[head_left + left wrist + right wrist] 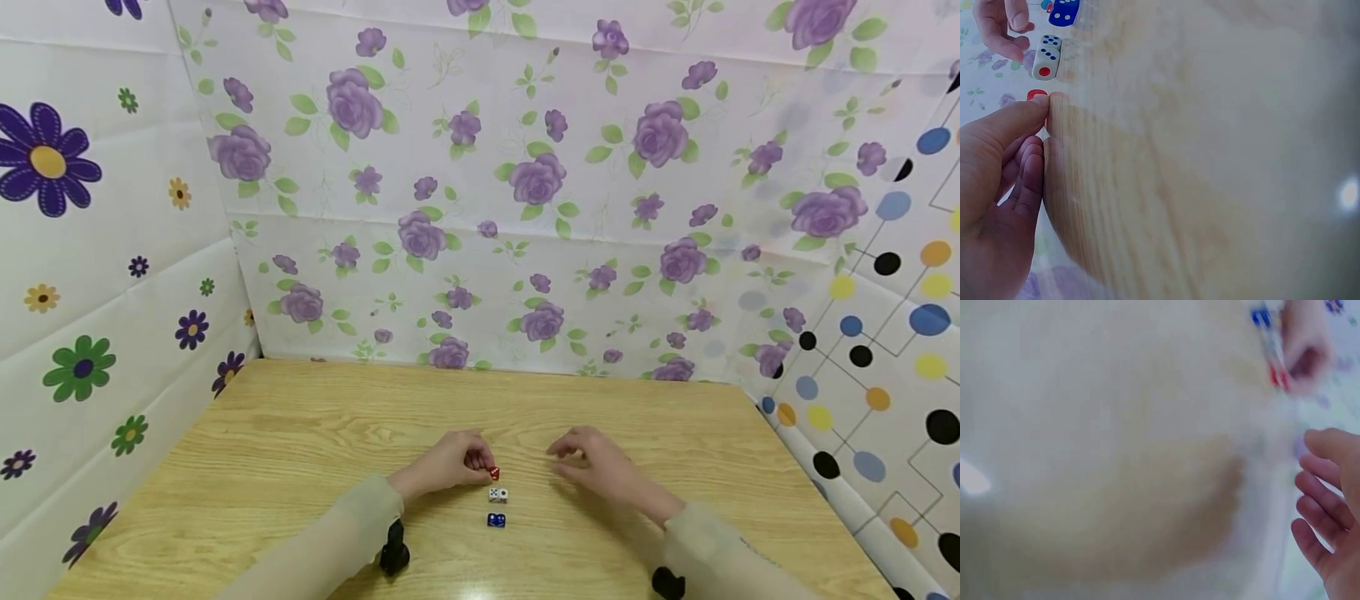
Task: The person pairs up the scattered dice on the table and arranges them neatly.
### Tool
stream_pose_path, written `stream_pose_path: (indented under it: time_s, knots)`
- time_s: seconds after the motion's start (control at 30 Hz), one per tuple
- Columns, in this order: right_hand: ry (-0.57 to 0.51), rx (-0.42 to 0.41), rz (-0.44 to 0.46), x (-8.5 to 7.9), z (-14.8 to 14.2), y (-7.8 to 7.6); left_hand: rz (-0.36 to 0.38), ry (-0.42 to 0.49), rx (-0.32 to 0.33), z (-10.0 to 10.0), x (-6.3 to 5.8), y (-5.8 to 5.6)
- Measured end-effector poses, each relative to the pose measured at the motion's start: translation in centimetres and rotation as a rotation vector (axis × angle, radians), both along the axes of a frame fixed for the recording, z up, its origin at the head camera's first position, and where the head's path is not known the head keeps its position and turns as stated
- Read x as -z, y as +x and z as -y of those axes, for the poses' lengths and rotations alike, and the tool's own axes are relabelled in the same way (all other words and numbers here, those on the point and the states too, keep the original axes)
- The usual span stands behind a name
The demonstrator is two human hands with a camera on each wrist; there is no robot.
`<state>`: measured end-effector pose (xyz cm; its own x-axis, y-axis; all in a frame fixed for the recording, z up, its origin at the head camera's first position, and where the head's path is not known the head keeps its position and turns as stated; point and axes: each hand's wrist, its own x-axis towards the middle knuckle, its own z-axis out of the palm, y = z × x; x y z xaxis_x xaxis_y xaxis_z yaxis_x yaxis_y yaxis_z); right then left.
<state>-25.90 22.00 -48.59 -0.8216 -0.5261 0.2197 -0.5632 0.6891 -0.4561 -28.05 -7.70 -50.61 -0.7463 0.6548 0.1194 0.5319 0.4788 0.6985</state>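
My left hand (455,460) is at the red die (494,473) on the wooden table, its fingers curled and the thumb and a fingertip pinching it. In the left wrist view the thumb covers much of the red die (1037,95). Two white dice (498,495) sit side by side just nearer to me, one showing a red single dot in the left wrist view. Nearer still lie blue dice (496,520), also side by side. To the right of the dice, my right hand (600,467) hovers over the table with loosely bent fingers, holding nothing.
The light wooden table (300,433) has a floral cloth (487,275) behind it. Cloths with flowers and dots hang at left and right. Black wrist cameras (394,548) are strapped to both wrists. The right wrist view is blurred.
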Motion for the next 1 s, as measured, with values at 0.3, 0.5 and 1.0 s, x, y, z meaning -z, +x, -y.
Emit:
stream_pose_path:
  time_s: [0.3,0.5,1.0]
  knots:
    - [-0.032,0.076,-0.06,-0.6,-7.3,-2.0,0.01,0.003,-0.005,0.1,-0.1,0.2]
    - [-0.06,0.108,-0.02,0.4,-9.9,-1.7,0.017,0.001,-0.007,0.0,-0.1,0.2]
    - [-0.042,0.053,0.123,1.5,-11.8,-1.0,0.035,0.016,-0.01,0.2,0.2,0.0]
